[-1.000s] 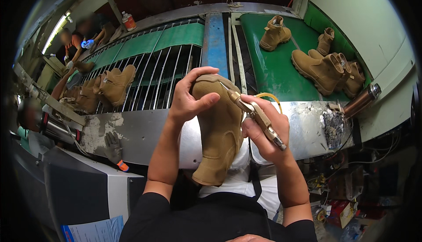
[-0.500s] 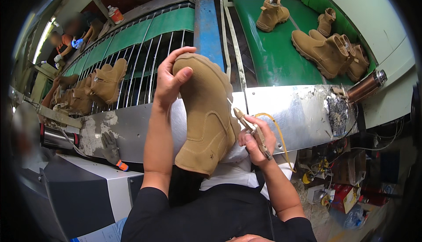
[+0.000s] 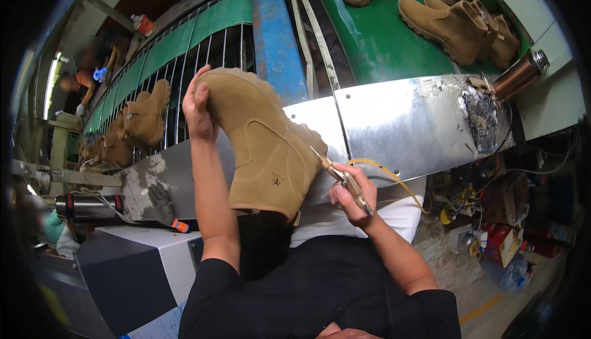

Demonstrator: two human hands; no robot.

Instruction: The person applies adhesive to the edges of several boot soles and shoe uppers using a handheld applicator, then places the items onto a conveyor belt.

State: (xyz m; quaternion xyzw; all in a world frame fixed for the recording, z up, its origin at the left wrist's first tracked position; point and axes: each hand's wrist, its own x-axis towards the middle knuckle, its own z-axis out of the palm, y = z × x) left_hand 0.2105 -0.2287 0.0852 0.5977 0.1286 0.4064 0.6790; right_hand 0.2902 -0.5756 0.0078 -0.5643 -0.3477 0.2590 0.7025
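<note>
My left hand [image 3: 198, 114] is closed around the toe of a tan suede boot [image 3: 255, 136], its thumb on the upper. The boot is tilted sideways, toe up to the left, its lugged sole facing right and its shaft opening toward my body. A small dark mark sits on the shaft. In my right hand [image 3: 360, 200], the fingers are wrapped around a brass-coloured needle-nozzle gun [image 3: 345, 180] with a thin yellow hose [image 3: 394, 182]. The needle tip is close to the sole edge near the heel; I cannot tell whether it touches.
Several tan boots [image 3: 440, 25] stand on the green belt [image 3: 363, 49] at the right, others [image 3: 144, 117] on the rod rack at the left. A metal ledge [image 3: 418, 108] runs across the front. A glove [image 3: 161, 206] and flasks [image 3: 522, 75] lie along it. People work at far left.
The boot has tipped further, its toe moving left with my left hand. The gun's needle now points near the heel end of the sole. The view has shifted a little.
</note>
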